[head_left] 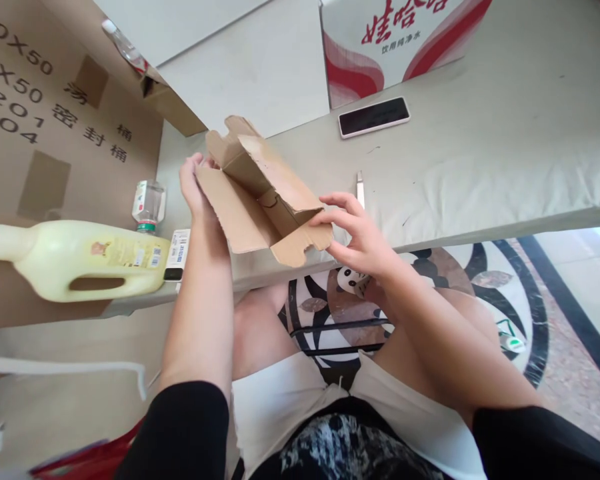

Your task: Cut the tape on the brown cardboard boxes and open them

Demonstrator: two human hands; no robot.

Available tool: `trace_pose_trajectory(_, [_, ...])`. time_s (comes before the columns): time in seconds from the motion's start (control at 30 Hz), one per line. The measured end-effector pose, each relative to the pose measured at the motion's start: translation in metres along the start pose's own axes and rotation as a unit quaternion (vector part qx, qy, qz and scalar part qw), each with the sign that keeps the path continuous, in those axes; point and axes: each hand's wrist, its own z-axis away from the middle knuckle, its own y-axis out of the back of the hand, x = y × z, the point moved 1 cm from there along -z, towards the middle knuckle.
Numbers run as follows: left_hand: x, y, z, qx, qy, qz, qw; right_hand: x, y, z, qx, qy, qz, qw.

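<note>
Your small box (260,190) is brown, with a pale yellow jug (105,257) to its left and a red-waved white box (365,60) behind its right side.

A pale, wrinkled cloth (505,153) covers the table. Below, the floor (570,347) bears a round black, white and brown inlay (490,280). Light glares at far right.

The left hand (194,185) and right hand (359,235) hold an open cardboard box (267,197) at opposite ends; a phone (374,118) lies beyond it on the table (480,153).
</note>
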Motion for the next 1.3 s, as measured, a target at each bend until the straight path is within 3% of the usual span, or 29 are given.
trace_pose_trajectory(0.13, [-0.002, -0.014, -0.008, -0.088, -0.019, -0.076, 0.993, 0.006, 0.007, 0.001, 0.009, 0.005, 0.002, 1.000])
trace_pose_trajectory(0.27, [-0.001, -0.009, 0.012, -0.057, -0.069, -0.087, 0.992, 0.004, 0.021, 0.001, 0.061, -0.033, 0.004, 0.998])
trace_pose_trajectory(0.37, [-0.001, -0.006, 0.044, -0.067, -0.030, -0.139, 0.988, -0.001, 0.027, 0.001, 0.080, -0.065, 0.006, 0.995])
trace_pose_trajectory(0.47, [0.000, -0.009, 0.075, -0.075, -0.080, -0.171, 0.979, -0.005, 0.026, 0.003, 0.080, -0.091, 0.002, 0.993])
trace_pose_trajectory(0.57, [-0.004, -0.010, 0.091, 0.010, -0.109, -0.218, 0.970, -0.006, 0.024, 0.004, 0.086, -0.107, -0.048, 0.989])
trace_pose_trajectory(0.67, [-0.005, -0.009, 0.089, 0.040, -0.166, -0.214, 0.962, -0.002, 0.024, 0.003, 0.093, -0.104, -0.085, 0.987])
trace_pose_trajectory(0.8, [-0.004, -0.011, 0.070, -0.053, -0.215, -0.252, 0.942, 0.008, 0.025, 0.002, 0.094, -0.099, -0.097, 0.986])
trace_pose_trajectory(0.9, [-0.008, -0.012, 0.060, -0.100, -0.190, -0.288, 0.933, 0.009, 0.023, 0.002, 0.088, -0.083, -0.113, 0.986])
trace_pose_trajectory(1.07, [-0.016, -0.005, 0.061, -0.059, -0.098, -0.283, 0.952, 0.005, 0.023, 0.005, 0.071, -0.099, -0.079, 0.989])
trace_pose_trajectory(1.23, [-0.018, 0.013, 0.057, -0.029, -0.009, -0.215, 0.976, 0.022, 0.027, 0.011, 0.098, -0.233, -0.007, 0.968])
trace_pose_trajectory(1.3, [-0.019, 0.024, 0.052, -0.001, 0.013, -0.180, 0.984, 0.030, 0.029, 0.013, 0.082, -0.289, 0.022, 0.953])
